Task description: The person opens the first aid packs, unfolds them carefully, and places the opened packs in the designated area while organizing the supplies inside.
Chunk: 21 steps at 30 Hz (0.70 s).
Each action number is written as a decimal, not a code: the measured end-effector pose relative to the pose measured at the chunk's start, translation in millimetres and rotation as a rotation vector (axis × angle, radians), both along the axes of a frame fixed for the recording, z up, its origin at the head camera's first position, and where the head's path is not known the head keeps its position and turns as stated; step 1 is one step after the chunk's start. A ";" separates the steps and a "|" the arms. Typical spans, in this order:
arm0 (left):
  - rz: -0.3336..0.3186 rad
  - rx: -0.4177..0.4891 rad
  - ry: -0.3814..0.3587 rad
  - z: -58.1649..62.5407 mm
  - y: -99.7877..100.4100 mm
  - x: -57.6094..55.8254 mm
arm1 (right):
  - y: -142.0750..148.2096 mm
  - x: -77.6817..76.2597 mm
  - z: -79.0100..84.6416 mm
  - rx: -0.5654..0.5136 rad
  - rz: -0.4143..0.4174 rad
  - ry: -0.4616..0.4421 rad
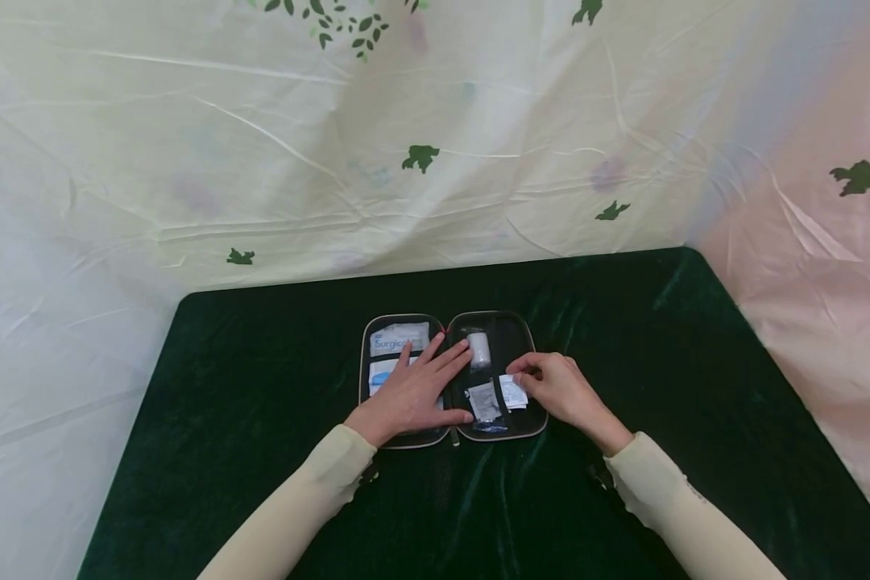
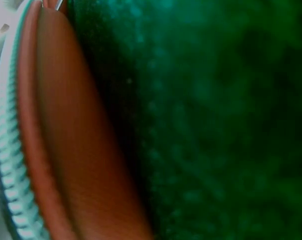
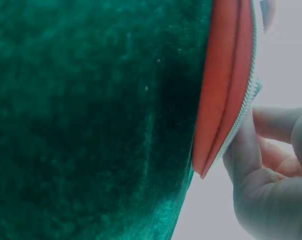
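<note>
A small zip case [image 1: 515, 330] lies open flat, black inside, its outer shell red in both wrist views. My left hand [image 1: 413, 395] rests over the left half and the hinge, fingers spread straight. Under and above it show a packet printed "Surgical" [image 1: 391, 341] and a white and blue packet [image 1: 380, 374]. In the right half, my right hand [image 1: 565, 391] pinches the upper edge of a white packet [image 1: 513, 395] between thumb and forefinger. Beside that packet are a black elastic strap [image 1: 496, 362], a clear-wrapped white roll [image 1: 478, 351] and a silvery packet [image 1: 484, 401].
The case stands near the middle of a table with a dark green velvety cloth [image 1: 261, 387]. Behind it hangs a pale curtain [image 1: 297, 185] with green leaf shapes. A zipper pull [image 1: 455, 437] hangs at the case's near edge.
</note>
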<state>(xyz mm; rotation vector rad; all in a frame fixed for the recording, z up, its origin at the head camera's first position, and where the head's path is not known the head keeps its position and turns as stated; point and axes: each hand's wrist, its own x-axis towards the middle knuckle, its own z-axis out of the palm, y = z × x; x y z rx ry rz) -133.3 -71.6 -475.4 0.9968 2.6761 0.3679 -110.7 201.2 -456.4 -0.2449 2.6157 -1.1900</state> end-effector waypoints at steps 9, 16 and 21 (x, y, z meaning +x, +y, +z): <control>0.002 0.006 -0.001 0.0 -1.0 0.1 | -7.7 2.0 -3.4 0.017 -0.066 0.109; -0.001 0.024 -0.010 0.5 -1.4 0.4 | -12.9 2.5 -5.6 -0.003 -0.074 0.111; -0.003 0.026 -0.019 1.1 -1.7 0.4 | -16.3 5.1 -6.2 -0.029 -0.096 0.078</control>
